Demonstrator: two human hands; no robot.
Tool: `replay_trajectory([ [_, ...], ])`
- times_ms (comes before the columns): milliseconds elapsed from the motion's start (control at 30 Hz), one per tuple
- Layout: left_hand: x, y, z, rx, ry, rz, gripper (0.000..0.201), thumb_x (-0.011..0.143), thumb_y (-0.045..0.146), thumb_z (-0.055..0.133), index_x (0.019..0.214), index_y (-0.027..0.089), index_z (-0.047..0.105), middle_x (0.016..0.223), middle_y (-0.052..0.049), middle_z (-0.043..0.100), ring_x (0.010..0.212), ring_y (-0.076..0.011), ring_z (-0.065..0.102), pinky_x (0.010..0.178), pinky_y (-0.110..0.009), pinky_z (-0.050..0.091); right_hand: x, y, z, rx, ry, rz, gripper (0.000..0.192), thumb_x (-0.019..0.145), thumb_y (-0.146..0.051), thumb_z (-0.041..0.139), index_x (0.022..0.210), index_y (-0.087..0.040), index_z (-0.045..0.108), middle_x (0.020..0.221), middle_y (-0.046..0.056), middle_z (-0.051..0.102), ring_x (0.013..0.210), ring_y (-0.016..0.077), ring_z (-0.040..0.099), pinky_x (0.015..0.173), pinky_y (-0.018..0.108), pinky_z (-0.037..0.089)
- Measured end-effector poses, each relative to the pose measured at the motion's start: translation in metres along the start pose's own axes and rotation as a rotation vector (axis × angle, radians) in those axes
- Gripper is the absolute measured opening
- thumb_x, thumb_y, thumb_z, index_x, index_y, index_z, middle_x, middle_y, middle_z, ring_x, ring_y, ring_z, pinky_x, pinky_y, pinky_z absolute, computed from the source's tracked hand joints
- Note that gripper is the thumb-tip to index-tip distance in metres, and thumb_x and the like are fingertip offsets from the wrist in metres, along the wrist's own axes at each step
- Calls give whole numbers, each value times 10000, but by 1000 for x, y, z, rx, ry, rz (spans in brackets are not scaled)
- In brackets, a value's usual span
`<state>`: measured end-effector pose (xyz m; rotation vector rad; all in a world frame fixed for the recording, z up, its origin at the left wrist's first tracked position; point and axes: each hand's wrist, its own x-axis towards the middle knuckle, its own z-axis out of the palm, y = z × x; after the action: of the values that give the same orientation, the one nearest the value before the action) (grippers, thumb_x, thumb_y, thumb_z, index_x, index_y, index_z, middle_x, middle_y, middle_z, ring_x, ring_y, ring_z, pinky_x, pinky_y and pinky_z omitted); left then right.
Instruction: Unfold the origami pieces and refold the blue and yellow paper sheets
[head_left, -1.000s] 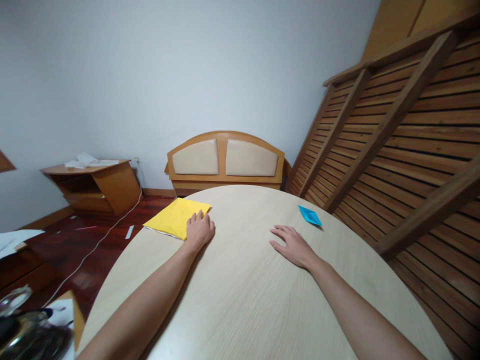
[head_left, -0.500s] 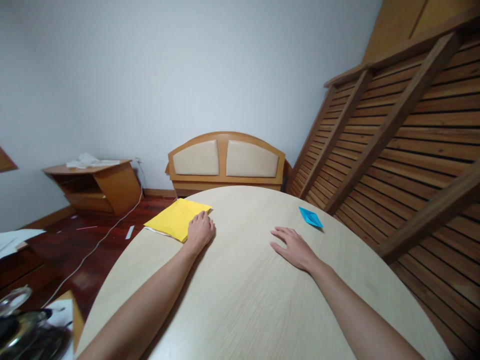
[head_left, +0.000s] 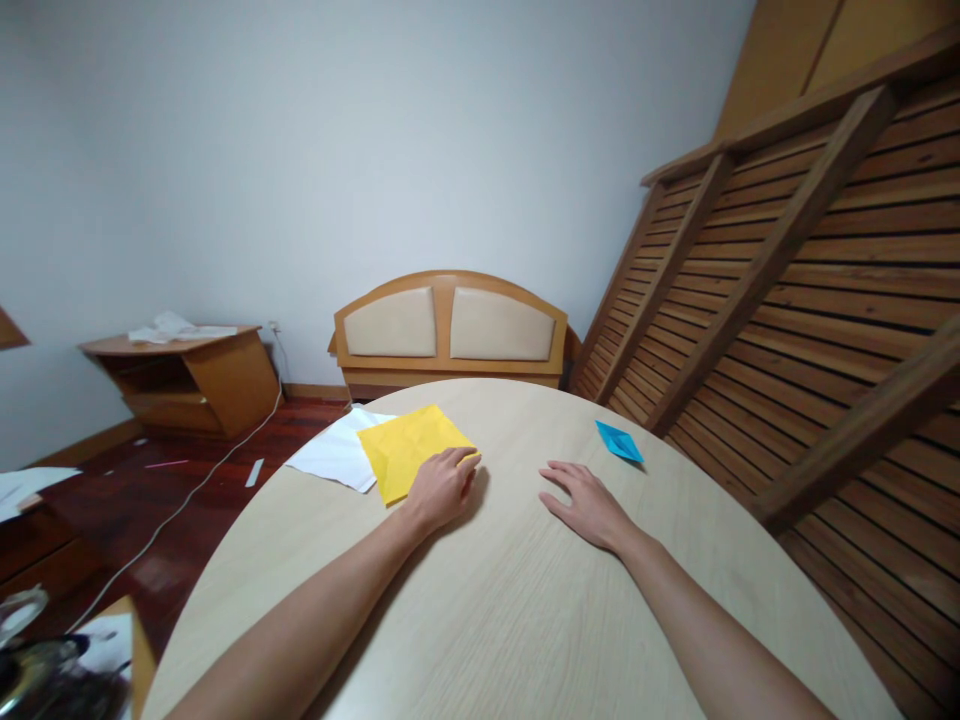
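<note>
My left hand point(head_left: 448, 487) is closed on the near right corner of a creased yellow sheet of paper point(head_left: 409, 448). Part of that sheet lies over a stack of white paper point(head_left: 339, 450) at the table's left edge. To the right, my right hand point(head_left: 589, 503) rests on the pale round table point(head_left: 495, 620), fingers spread and holding nothing. Just beyond it lies a small folded blue paper piece point(head_left: 620, 442), apart from the fingers.
A wooden headboard point(head_left: 451, 325) with cream panels stands behind the table. Slatted wood point(head_left: 810, 300) leans along the right side. At the left are a low cabinet point(head_left: 217, 385) with papers on top and a white cable point(head_left: 191, 498) on the floor.
My left hand has drawn the yellow sheet rightward and nearer, partly off the white paper, which now shows. My right hand and the blue paper have stayed in place.
</note>
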<state>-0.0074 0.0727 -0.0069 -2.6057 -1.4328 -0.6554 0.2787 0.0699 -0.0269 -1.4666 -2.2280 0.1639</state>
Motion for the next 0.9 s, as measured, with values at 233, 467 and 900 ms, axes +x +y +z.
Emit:
replay_trajectory([
  [233, -5, -13, 10, 125, 17, -427, 451, 991, 480, 362, 1297, 211, 555, 1441, -151, 467, 1314, -381, 417, 1054, -574, 348, 1, 0, 0, 9, 5, 4, 442, 893, -451, 555, 1247, -206, 655, 1361, 111, 588, 1267, 278, 496, 1091, 455, 372],
  [467, -6, 21, 0, 0, -122, -64, 468, 1032, 452, 250, 1005, 219, 656, 1066, -96, 662, 1041, -250, 590, 956, -420, 453, 3, 0, 2, 102, 55, 29, 415, 926, -466, 498, 1165, -187, 689, 1288, 113, 638, 1228, 268, 531, 1076, 430, 385],
  [900, -16, 72, -9, -225, -242, 534, 330, 961, 314, 448, 1226, 222, 620, 1341, -78, 606, 1200, -253, 572, 1035, -400, 422, 15, -14, -19, 195, 265, 86, 356, 931, -371, 449, 1049, -172, 720, 1148, 104, 715, 1103, 241, 631, 1013, 367, 458],
])
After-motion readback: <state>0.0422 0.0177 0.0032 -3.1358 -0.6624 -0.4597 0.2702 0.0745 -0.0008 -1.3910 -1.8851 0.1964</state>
